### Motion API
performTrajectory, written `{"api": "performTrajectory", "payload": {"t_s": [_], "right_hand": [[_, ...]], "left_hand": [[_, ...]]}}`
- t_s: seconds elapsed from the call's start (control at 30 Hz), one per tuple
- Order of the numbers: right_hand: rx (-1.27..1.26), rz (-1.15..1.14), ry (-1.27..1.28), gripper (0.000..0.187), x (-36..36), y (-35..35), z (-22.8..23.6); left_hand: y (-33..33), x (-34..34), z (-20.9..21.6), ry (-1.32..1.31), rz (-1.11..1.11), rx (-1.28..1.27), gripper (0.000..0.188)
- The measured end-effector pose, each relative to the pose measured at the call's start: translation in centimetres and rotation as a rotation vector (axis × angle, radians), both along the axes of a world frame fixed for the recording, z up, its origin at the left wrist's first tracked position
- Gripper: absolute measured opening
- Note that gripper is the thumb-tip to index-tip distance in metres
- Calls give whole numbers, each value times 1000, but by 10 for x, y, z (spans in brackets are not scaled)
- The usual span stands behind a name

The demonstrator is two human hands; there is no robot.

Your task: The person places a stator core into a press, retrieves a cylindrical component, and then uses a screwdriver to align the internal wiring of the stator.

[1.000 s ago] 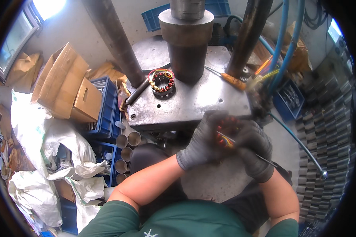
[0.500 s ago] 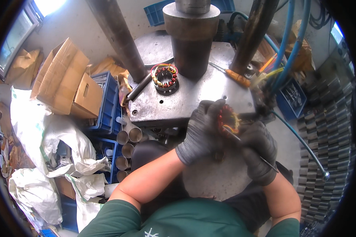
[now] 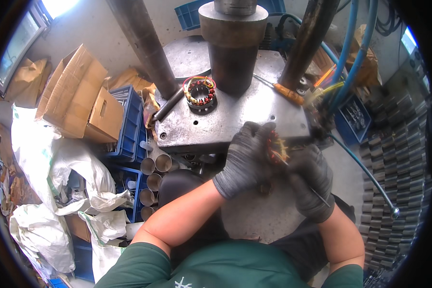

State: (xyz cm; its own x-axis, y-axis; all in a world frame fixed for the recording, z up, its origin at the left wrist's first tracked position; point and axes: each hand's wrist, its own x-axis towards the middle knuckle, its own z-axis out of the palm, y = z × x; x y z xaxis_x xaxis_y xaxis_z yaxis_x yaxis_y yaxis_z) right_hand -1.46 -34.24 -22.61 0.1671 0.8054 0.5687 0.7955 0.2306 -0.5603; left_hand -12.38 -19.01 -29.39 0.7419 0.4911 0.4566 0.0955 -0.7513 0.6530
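Note:
My left hand [image 3: 242, 165], in a dark grey glove, is closed on a motor stator [image 3: 278, 150], a ring wound with red coils and yellowish leads. The stator is tilted and blurred, held just off the front edge of the metal press plate [image 3: 242, 111]. In my right hand [image 3: 313, 180], gloved too, is a thin metal rod [image 3: 320, 198]; its upper end reaches the stator's yellowish leads, its lower end sticks out below the palm. Whether the tip touches is too blurred to tell. A second stator [image 3: 200, 95] sits on the plate at left, red and yellow wires looped on top.
A thick press ram [image 3: 233, 62] stands between two steel columns. On the plate lie a dark bar [image 3: 169, 106] and a wooden-handled screwdriver [image 3: 288, 94]. Blue crates, cardboard boxes and metal tubes are at left. Stacked dark metal parts [image 3: 393, 182] and a ball-ended lever [image 3: 394, 212] are at right.
My right hand and the rod have shifted slightly left and up against the stator. The stator has turned a little in my left hand, which otherwise stays in place.

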Motion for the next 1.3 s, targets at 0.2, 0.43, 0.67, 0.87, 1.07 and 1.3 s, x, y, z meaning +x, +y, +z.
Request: {"api": "performTrajectory", "payload": {"t_s": [0.2,0.43,0.67,0.87,1.07,1.3], "right_hand": [[34,-30,-204,16,-5,5,-7],[-49,-156,-539,28,-23,7,-12],[-209,-160,-585,28,-28,7,6],[-342,-410,-684,21,25,-20,-1],[-18,-354,-211,11,32,-22,5],[-52,-179,-154,16,47,18,-35]], "left_hand": [[1,0,6,62,37,-34,93],[0,7,-1,142,63,-46,83],[-1,11,7,340,57,74,81],[-1,0,11,369,14,138,82],[10,-9,21,277,64,46,92],[19,-7,5,-16,89,-6,98]]}}
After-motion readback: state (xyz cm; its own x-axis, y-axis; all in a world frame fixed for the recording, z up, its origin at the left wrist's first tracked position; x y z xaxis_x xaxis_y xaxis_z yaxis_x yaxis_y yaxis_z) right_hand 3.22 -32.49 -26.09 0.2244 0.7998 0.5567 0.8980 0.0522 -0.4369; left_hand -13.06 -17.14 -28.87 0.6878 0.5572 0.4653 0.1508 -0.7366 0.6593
